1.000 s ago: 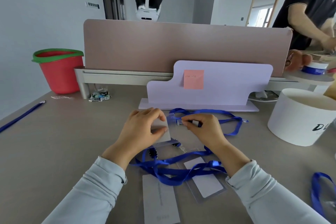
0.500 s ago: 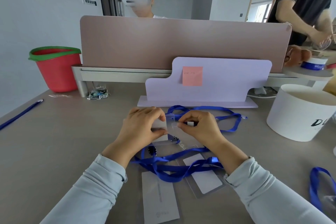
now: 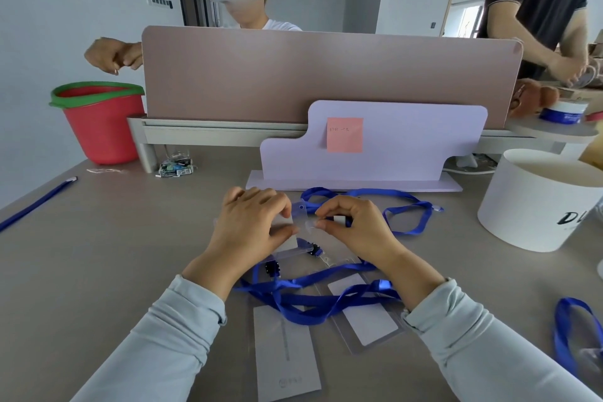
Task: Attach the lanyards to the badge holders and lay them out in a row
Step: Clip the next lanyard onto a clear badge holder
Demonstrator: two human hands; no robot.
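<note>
Now, left fingers (image 3: 277, 202): curled, with a clear badge holder (image 3: 288, 240) pinched between thumb and fingers; a white card is seen inside it
Right fingers (image 3: 331, 206): curled tight, with a small white clip (image 3: 339, 220) pinched at the tips, just beside the top of the held badge holder; whether the two are joined cannot be told
Hands: the left hand (image 3: 251, 228) and the right hand (image 3: 359, 232) are held close together, low over the table (image 3: 98, 254)
Lanyard: a blue lanyard (image 3: 408, 206) is laid in a loop on the table behind the right hand
Near the sleeves: two flat badge holders (image 3: 368, 320) are lying there, with a tangle of blue lanyards (image 3: 310, 299) across them
Further out: a purple board (image 3: 408, 147) with a pink note (image 3: 345, 135) is stood up behind, a white round box (image 3: 538, 206) is at the right, a red bucket (image 3: 101, 127) is at the far left
</note>
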